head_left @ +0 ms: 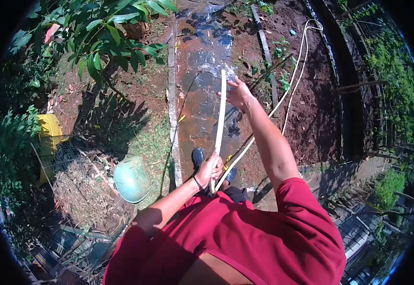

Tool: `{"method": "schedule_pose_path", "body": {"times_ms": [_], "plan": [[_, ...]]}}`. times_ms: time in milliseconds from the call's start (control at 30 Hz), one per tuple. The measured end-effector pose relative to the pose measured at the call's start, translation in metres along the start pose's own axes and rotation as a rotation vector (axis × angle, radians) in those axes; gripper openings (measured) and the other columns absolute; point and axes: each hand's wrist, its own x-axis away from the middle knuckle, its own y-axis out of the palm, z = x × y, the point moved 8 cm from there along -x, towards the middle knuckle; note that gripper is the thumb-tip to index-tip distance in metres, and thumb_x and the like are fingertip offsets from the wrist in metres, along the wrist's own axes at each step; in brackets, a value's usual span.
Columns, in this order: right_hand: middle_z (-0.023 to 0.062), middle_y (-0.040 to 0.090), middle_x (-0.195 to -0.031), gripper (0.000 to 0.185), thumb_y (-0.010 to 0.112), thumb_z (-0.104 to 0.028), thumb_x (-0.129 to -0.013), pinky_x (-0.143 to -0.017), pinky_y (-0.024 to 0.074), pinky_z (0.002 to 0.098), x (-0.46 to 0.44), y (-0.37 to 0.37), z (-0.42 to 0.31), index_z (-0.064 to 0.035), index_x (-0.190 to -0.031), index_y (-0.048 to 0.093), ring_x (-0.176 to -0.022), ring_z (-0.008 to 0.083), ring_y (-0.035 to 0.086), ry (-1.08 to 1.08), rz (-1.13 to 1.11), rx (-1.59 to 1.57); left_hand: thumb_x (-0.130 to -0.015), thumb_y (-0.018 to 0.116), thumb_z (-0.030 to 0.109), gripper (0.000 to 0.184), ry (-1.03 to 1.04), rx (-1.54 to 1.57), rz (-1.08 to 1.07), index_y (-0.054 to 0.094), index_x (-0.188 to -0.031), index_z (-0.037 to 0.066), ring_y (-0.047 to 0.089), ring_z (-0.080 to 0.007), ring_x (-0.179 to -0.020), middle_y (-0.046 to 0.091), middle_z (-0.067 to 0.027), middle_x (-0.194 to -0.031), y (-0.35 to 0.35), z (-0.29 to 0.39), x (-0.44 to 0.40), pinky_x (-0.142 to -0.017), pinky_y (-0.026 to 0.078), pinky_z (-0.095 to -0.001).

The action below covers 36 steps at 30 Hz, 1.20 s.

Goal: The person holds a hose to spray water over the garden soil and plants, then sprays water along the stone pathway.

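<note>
My left hand (210, 170), with a dark band at its wrist, is closed around a pale garden hose (221, 116) in front of my body. From that grip the hose's free end points forward over the wet paved path (200, 102), where water glistens near its tip. My right hand (239, 96) reaches forward just right of the hose end, fingers spread, holding nothing. Whether its fingertips touch the hose, I cannot tell. The rest of the hose loops back from beneath my left hand and runs off to the right.
A narrow kerb (172, 109) edges the path on the left. Beyond it lie a light green tub (132, 179), a heap of dry plant waste (81, 194) and a yellow container (49, 130). A leafy plant (116, 35) overhangs at upper left. Bare soil (313, 114) lies right.
</note>
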Motion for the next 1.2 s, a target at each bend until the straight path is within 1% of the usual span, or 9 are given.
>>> {"method": "schedule_pose_path", "body": {"times_ms": [200, 300, 500, 567, 633, 767, 1000, 1100, 1200], "plan": [[0.0200, 0.054, -0.118, 0.042, 0.024, -0.030, -0.102, -0.090, 0.0511, 0.0468, -0.104, 0.042, 0.001, -0.0029, -0.128, 0.041, -0.106, 0.0304, 0.057, 0.014, -0.146, -0.195, -0.095, 0.038, 0.056, 0.058, 0.012, -0.206, 0.090, 0.038, -0.057, 0.012, 0.030, -0.0058, -0.038, 0.032, 0.0043, -0.047, -0.053, 0.021, 0.008, -0.037, 0.024, -0.0209], [0.0197, 0.054, -0.117, 0.036, 0.032, -0.026, -0.101, -0.087, 0.0541, 0.0466, -0.144, 0.015, 0.002, -0.0026, -0.125, 0.043, -0.096, 0.0291, 0.061, -0.037, -0.100, -0.207, -0.096, 0.033, 0.057, 0.061, -0.097, -0.232, 0.074, 0.036, -0.056, 0.012, 0.030, -0.0060, -0.039, 0.031, 0.0037, -0.048, -0.088, 0.019, 0.012, -0.039, 0.024, -0.0207], [0.0193, 0.055, -0.111, 0.053, 0.044, -0.042, -0.096, -0.076, 0.0580, 0.0469, -0.173, -0.052, 0.085, -0.0055, -0.132, 0.030, -0.090, 0.0304, 0.063, 0.033, 0.056, -0.346, -0.095, 0.037, 0.057, 0.061, -0.240, -0.195, 0.181, 0.033, -0.053, 0.012, 0.029, -0.0065, -0.037, 0.031, 0.0034, -0.047, -0.150, -0.007, -0.038, -0.037, 0.021, -0.0224], [0.0201, 0.057, -0.107, 0.035, 0.048, -0.037, -0.096, -0.077, 0.0577, 0.0491, -0.179, -0.082, 0.115, -0.0052, -0.108, 0.041, -0.088, 0.0320, 0.062, -0.040, 0.201, -0.311, -0.094, 0.037, 0.058, 0.061, -0.262, -0.260, 0.162, 0.034, -0.054, 0.012, 0.030, -0.0065, -0.037, 0.032, 0.0034, -0.047, -0.158, -0.028, -0.066, -0.036, 0.021, -0.0221], [0.0145, 0.063, -0.093, 0.028, 0.046, -0.033, -0.098, -0.068, 0.0598, 0.0423, -0.192, -0.120, 0.139, -0.0057, -0.099, 0.047, -0.063, 0.0190, 0.058, -0.087, 0.288, -0.417, -0.093, 0.037, 0.061, 0.063, -0.343, -0.310, 0.146, 0.034, -0.053, 0.013, 0.031, -0.0071, -0.036, 0.033, 0.0032, -0.047, -0.161, -0.057, -0.093, -0.036, 0.023, -0.0228], [0.0013, 0.064, -0.075, 0.028, 0.046, -0.036, -0.098, -0.042, 0.0400, 0.0256, -0.206, -0.215, 0.153, -0.0094, -0.094, 0.053, -0.048, 0.0083, 0.041, -0.072, 0.566, -0.214, -0.090, 0.041, 0.064, 0.063, -0.430, -0.236, 0.181, 0.035, -0.053, 0.014, 0.030, -0.0069, -0.035, 0.031, 0.0046, -0.046, -0.190, -0.093, -0.142, -0.036, 0.023, -0.0230], [0.0041, 0.064, -0.081, 0.022, 0.041, -0.033, -0.100, -0.042, 0.0399, 0.0251, -0.234, -0.298, 0.148, -0.0131, -0.092, 0.047, -0.049, 0.0085, 0.041, -0.089, 0.502, -0.308, -0.089, 0.049, 0.060, 0.059, -0.504, -0.364, 0.224, 0.039, -0.053, 0.014, 0.033, -0.0057, -0.037, 0.036, 0.0055, -0.047, -0.201, -0.111, -0.214, -0.037, 0.023, -0.0229], [0.0059, 0.065, -0.084, 0.021, 0.040, -0.032, -0.100, -0.043, 0.0428, 0.0261, -0.235, -0.300, 0.144, -0.0128, -0.098, 0.046, -0.050, 0.0100, 0.042, -0.038, 0.479, -0.299, -0.092, 0.040, 0.062, 0.063, -0.516, -0.480, 0.235, 0.040, -0.054, 0.012, 0.031, -0.0069, -0.036, 0.034, 0.0041, -0.045, -0.203, -0.114, -0.225, -0.036, 0.023, -0.0229], [0.0041, 0.063, -0.085, 0.017, 0.041, -0.030, -0.099, -0.043, 0.0428, 0.0268, -0.243, -0.298, 0.144, -0.0154, -0.105, 0.047, -0.051, 0.0106, 0.044, -0.045, 0.468, -0.249, -0.088, 0.053, 0.059, 0.061, -0.510, -0.407, 0.272, 0.038, -0.049, 0.015, 0.034, -0.0054, -0.036, 0.037, 0.0063, -0.046, -0.201, -0.112, -0.231, -0.037, 0.023, -0.0227]]}}
